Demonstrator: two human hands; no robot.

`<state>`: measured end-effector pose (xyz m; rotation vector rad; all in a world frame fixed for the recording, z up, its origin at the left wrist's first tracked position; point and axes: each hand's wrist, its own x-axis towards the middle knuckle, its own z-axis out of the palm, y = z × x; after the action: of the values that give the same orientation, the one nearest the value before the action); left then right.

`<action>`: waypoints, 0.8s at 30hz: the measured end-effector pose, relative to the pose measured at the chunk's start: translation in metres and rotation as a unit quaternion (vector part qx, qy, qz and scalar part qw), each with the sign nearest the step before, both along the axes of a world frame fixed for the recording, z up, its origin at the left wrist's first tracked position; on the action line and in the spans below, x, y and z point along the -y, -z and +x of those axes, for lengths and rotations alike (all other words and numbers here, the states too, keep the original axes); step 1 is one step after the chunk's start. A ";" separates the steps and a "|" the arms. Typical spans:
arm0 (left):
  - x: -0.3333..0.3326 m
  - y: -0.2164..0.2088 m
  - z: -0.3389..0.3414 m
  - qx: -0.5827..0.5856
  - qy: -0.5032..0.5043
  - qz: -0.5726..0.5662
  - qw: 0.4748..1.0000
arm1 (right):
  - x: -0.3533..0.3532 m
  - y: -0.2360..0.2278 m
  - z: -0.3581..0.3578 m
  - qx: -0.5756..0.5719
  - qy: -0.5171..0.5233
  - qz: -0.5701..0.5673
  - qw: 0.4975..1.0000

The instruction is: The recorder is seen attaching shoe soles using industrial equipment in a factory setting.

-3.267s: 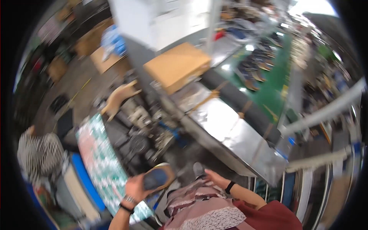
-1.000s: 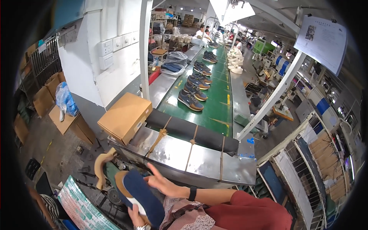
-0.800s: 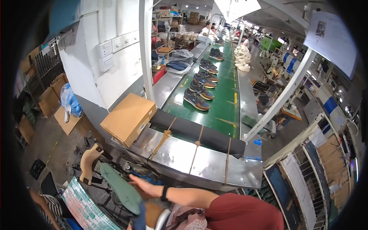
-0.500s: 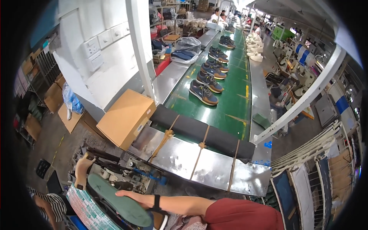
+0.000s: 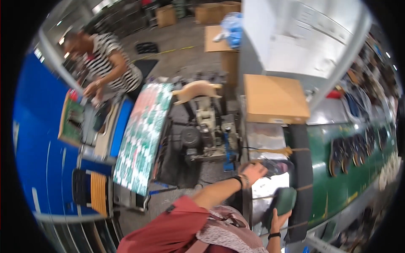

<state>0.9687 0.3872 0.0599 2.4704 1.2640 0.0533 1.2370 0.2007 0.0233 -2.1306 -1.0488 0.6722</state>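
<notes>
Just right of centre in the frame, the left hand (image 5: 254,170) is touching a dark shoe (image 5: 276,168) that's lying on the metal tabletop (image 5: 263,137); from here I can't tell whether it's gripping or merely pressing. Lower down, right of centre, the right hand (image 5: 280,219) is clasping a green piece (image 5: 286,199) from below, so the two are working apart but near each other. Steadying the shoe is looking like the step in hand. Any next move, I'm judging, is calling for a secure hold, keeping the green piece clear of that shoe.
</notes>
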 end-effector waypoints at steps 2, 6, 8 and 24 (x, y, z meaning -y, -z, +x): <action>0.010 0.012 0.011 0.010 -0.022 -0.002 1.000 | 0.020 0.034 0.015 0.046 -0.044 0.023 0.998; 0.038 0.015 -0.023 0.177 -0.061 0.003 0.982 | 0.030 0.056 0.031 0.007 -0.036 -0.010 0.999; 0.056 0.017 -0.077 0.204 -0.096 -0.035 0.974 | 0.024 0.044 0.028 0.008 -0.092 -0.011 0.996; 0.275 0.078 -0.515 0.165 -0.643 -0.194 0.723 | -0.010 0.099 -0.162 0.077 -0.243 -0.148 0.956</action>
<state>0.4539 0.1120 -0.0185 0.7881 2.2138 0.4836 1.0751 0.2108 -0.0754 -2.2152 -1.6789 0.9519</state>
